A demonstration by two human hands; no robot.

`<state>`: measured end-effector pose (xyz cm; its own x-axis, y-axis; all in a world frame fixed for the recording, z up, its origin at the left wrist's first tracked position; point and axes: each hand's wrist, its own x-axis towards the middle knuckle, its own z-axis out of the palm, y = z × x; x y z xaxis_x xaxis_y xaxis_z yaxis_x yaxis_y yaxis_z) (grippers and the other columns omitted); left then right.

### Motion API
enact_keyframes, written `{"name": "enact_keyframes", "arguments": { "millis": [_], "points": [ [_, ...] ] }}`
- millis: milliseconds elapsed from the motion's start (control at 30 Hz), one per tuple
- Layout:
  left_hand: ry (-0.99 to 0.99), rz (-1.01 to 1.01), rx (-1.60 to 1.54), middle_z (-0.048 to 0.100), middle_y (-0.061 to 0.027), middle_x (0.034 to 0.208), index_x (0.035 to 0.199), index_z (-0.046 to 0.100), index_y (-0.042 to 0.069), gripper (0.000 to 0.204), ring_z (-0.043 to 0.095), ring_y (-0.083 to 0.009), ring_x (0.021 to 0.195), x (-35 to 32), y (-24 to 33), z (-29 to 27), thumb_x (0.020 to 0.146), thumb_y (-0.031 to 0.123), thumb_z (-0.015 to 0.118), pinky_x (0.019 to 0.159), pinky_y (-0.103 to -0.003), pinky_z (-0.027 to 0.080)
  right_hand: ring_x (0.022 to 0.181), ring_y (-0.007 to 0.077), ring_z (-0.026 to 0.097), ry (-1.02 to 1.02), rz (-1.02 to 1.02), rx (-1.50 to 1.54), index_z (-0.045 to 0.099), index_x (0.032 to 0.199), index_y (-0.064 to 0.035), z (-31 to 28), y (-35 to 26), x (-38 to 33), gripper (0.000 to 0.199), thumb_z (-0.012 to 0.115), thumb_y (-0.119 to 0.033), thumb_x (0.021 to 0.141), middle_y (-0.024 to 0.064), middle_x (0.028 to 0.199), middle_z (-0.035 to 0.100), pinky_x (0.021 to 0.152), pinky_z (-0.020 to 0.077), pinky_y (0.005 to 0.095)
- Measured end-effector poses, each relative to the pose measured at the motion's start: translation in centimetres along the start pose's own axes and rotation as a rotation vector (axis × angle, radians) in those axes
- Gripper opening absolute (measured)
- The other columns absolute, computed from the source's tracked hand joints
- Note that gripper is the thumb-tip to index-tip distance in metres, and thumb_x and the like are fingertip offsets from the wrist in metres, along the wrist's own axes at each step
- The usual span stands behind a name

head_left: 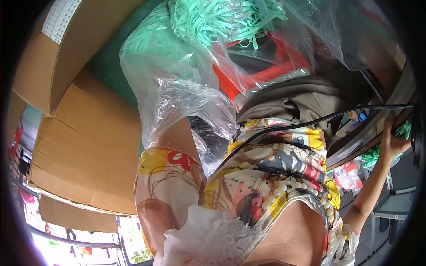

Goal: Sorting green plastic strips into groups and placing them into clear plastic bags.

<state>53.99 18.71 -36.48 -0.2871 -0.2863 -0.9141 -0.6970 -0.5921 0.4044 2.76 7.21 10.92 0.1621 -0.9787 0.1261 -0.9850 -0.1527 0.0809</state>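
Oddly, the head view looks along the person's own body, so the patterned dress (pixel 275 177) fills the middle of the picture. A black cord (pixel 310 122) runs across the dress from the middle toward the right edge.

Right hand (pixel 392 142): it reaches out at the far right, arm stretched from the lower edge, and its fingers (pixel 390 122) curl over the edge of a bench (pixel 355 144), gripping it. Green plastic pieces (pixel 406 128) lie just beside this hand on the bench, with more of them below the wrist.

Left hand: it is hidden. The left arm (pixel 175 142) goes up into a clear plastic bag (pixel 186 102) and the crumpled film covers everything past the forearm, so I cannot tell whether that hand is spread or pressed together, or whether it holds anything.

The bag rises well above the arm and holds a heap of green strips (pixel 208 20) at the top of the picture. Behind its film a red frame (pixel 226 82) shows, just beside a grey-brown cloth (pixel 293 97) that lies across the top of the dress.

Cardboard boxes (pixel 84 142) are stacked at the left, well apart from both hands. White lace (pixel 213 239) shows at the lower edge.
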Motion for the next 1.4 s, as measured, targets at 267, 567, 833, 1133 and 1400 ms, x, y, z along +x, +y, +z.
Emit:
{"name": "enact_keyframes", "arguments": {
  "millis": [267,567,833,1133,1400],
  "points": [
    [-0.027,-0.008,-0.032,0.062,-0.0094,0.098,0.106,0.059,0.006,0.045,0.059,-0.0231,0.090,0.4,0.4,0.0,0.066,0.021,0.071,0.083,-0.036,0.045,0.081,0.0179,0.062,-0.065,0.032,-0.038,0.057,0.103,0.0059,-0.6,1.1,-0.7,0.040,0.073,0.003,0.066,0.0134,0.096,0.063,0.074,0.0495,0.0275],
    [-0.053,-0.039,-0.092,0.062,-0.0093,0.098,0.107,0.059,0.006,0.045,0.059,-0.0232,0.091,0.0,0.0,0.8,0.066,0.021,0.071,0.083,-0.036,0.044,0.082,0.0190,0.063,-0.043,0.091,0.045,0.057,0.102,0.0080,-0.5,1.4,-1.4,0.039,0.072,0.003,0.067,0.0140,0.095,0.063,0.075,0.0501,0.0287],
    [-0.079,-0.045,-0.139,0.062,-0.0093,0.099,0.107,0.059,0.006,0.046,0.059,-0.0232,0.091,0.9,0.5,1.3,0.065,0.021,0.071,0.084,-0.037,0.044,0.082,0.0188,0.063,-0.021,0.040,-0.064,0.058,0.101,0.0079,-0.6,1.5,-0.8,0.037,0.073,0.000,0.068,0.0139,0.097,0.064,0.076,0.0492,0.0274],
    [-0.079,-0.062,-0.177,0.062,-0.0093,0.099,0.108,0.059,0.006,0.047,0.059,-0.0233,0.092,0.8,0.9,0.8,0.065,0.022,0.071,0.084,-0.037,0.044,0.078,0.0189,0.064,-0.066,0.046,-0.095,0.059,0.099,0.0083,-0.8,1.5,-1.0,0.037,0.075,-0.002,0.067,0.0133,0.094,0.064,0.072,0.0506,0.0270],
    [-0.044,-0.061,-0.212,0.062,-0.0093,0.100,0.108,0.059,0.006,0.047,0.059,-0.0233,0.093,0.2,1.7,-0.4,0.065,0.022,0.071,0.085,-0.037,0.044,0.079,0.0195,0.062,-0.038,0.046,-0.035,0.058,0.100,0.0068,-0.2,0.1,0.2,0.040,0.075,-0.002,0.066,0.0137,0.095,0.063,0.074,0.0499,0.0281]
  ]
}}
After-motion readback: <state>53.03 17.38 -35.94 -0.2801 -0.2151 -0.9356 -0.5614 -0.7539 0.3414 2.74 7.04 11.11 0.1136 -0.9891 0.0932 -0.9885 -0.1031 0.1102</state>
